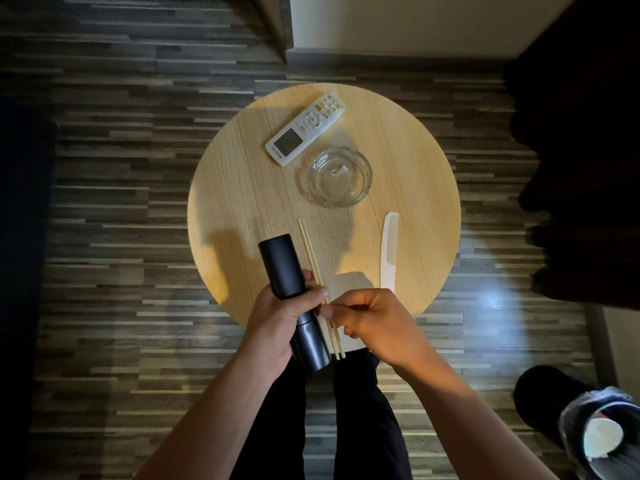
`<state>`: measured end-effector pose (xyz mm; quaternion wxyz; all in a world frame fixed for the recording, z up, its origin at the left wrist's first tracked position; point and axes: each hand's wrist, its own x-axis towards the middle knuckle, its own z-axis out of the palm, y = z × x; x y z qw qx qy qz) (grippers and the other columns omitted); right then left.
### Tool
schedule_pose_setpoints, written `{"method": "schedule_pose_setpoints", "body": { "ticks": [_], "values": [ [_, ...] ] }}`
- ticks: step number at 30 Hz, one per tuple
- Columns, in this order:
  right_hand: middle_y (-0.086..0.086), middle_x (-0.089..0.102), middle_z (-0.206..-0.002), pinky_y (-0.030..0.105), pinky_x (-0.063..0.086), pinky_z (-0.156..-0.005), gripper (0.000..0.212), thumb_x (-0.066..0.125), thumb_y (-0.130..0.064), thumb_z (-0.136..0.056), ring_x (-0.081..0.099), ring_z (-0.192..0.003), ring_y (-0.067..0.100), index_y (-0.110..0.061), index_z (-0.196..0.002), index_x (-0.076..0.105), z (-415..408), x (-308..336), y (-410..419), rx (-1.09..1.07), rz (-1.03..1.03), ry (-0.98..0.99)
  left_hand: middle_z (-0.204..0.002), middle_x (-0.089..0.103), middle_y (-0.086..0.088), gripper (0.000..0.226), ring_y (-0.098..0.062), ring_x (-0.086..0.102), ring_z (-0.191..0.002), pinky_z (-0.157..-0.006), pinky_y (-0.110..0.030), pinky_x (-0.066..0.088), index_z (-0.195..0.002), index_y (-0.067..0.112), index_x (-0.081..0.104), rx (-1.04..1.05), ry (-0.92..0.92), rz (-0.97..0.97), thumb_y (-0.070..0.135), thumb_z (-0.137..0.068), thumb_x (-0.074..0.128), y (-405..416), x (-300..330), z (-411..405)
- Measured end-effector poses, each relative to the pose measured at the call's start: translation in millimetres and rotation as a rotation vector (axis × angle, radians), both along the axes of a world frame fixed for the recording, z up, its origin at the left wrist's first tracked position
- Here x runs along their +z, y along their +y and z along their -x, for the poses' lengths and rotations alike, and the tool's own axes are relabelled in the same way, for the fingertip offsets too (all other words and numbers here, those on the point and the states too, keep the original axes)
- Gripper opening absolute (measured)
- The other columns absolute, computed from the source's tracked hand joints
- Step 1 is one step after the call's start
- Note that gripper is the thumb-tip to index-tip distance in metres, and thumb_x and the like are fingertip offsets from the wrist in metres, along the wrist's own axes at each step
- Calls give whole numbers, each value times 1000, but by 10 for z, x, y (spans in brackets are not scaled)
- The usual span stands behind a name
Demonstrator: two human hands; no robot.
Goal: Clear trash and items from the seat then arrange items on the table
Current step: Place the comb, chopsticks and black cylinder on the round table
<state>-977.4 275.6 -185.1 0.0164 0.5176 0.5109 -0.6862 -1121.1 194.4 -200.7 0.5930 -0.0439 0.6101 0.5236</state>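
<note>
Our left hand (277,317) is closed around the black remote (294,299), and our right hand (370,323) pinches the chopsticks (313,261), both above the near edge of the round table (242,188). Risk: chopsticks are thin, w/ ends past the edge, so they may roll off.

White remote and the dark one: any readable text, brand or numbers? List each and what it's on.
White remote: a brand mark beside its screen and printing on the coloured buttons, all too small and blurred to read.
Dark remote in the left hand: a small mark on its lower body, not legible.
Comb, glass ashtray, chopsticks: no text visible.
Nothing can be quoted with confidence.
</note>
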Motion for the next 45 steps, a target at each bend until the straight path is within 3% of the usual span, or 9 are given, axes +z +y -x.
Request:
{"method": "schedule_pose_setpoints", "body": {
  "ticks": [7,12,15,21,26,29,37,45],
  "values": [
    [-1,71,-68,14,48,-60,13,80,-20,-85,58,-57,0,-7,-85,81,-21,-69,-8,-25,-3,15,-76,68,-2,34,-18,68,-75,-64,-31,53,-97,11,64,-45,-16,-22,6,-69,83,28,-52,14],
    [14,72,-74,15,47,-61,15,79,-22,-86,57,-59,2,-7,-82,80,-45,-96,-7,-3,-8,12,-74,67,-2,36,-20,68,-74,-64,-33,54,-93,12,67,-93,3,-5,10,-63,86,64,-83,30],
    [12,69,-70,16,45,-60,15,78,-23,-87,55,-60,3,-9,-81,80,-48,-107,-6,6,-17,19,-73,68,-1,35,-19,68,-72,-63,-31,53,-91,13,68,-116,32,8,11,-62,87,90,-110,46],
    [32,58,-74,27,40,-59,35,74,-27,-89,46,-61,19,7,-81,71,-26,-246,6,44,-53,9,-75,69,-2,30,-17,70,-72,-63,-26,54,-94,11,68,-125,97,43,5,-70,85,143,-204,37],
    [14,59,-60,29,44,-58,35,74,-32,-86,50,-55,11,0,-71,71,-5,-564,30,37,-123,-173,-81,71,-6,30,-22,69,-77,-74,-31,54,-105,3,68,-87,95,65,7,-78,81,125,-299,63],
    [0,69,-65,33,52,-64,25,72,-30,-88,60,-60,9,-11,-73,77,9,-720,37,49,-155,-266,-81,67,-11,29,-25,64,-76,-76,-38,51,-106,4,68,-39,43,116,6,-80,79,59,-363,104],
    [-6,69,-73,32,55,-62,26,70,-46,-88,66,-68,12,-22,-78,74,135,-805,17,76,-246,-442,-69,66,-4,27,-26,64,-77,-84,-44,52,-104,8,69,-58,28,183,1,-79,75,-130,-481,140],
    [-9,69,-79,31,60,-66,22,73,-47,-85,65,-70,8,-25,-84,71,215,-795,33,148,-319,-565,-71,64,-8,31,-27,62,-76,-79,-43,49,-106,7,67,-83,26,178,2,-77,75,-138,-483,191]
  ]
}}
